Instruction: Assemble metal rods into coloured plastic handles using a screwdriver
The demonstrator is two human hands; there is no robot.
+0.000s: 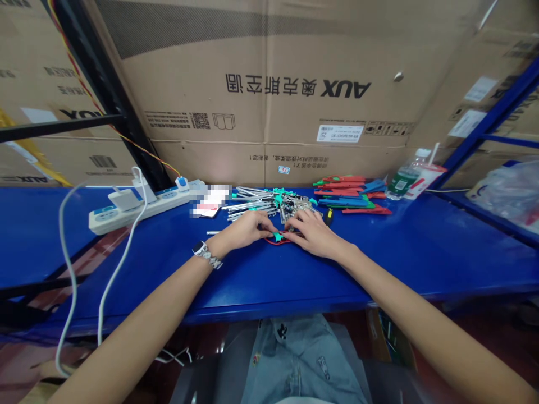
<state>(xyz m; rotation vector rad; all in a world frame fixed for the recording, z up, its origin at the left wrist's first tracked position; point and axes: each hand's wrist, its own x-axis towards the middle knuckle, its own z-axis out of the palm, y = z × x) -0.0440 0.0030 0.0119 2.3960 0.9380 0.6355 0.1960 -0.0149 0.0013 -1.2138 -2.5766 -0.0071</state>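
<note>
A small green plastic piece (pixel 278 237) is low over the blue table, between the fingertips of both hands. My left hand (pixel 247 230), with a metal-band watch at the wrist, is closed in a pinch at the piece's left side. At its right side my right hand (pixel 315 234) pinches with thumb and finger, its other fingers curled over the table. A red cord or outline (pixel 273 242) shows just under the piece; what it belongs to is hidden by the hands. Just behind them lies a pile of silver metal rods (pixel 252 205) with green parts and clear pieces.
Red, blue and green flat plastic tools (pixel 349 194) lie at the back right, near a water bottle (pixel 403 178) and a cup with a straw (pixel 426 180). A yellow-black handle (pixel 329 216) is by my right hand. A power strip (pixel 126 215) with white cables stands left.
</note>
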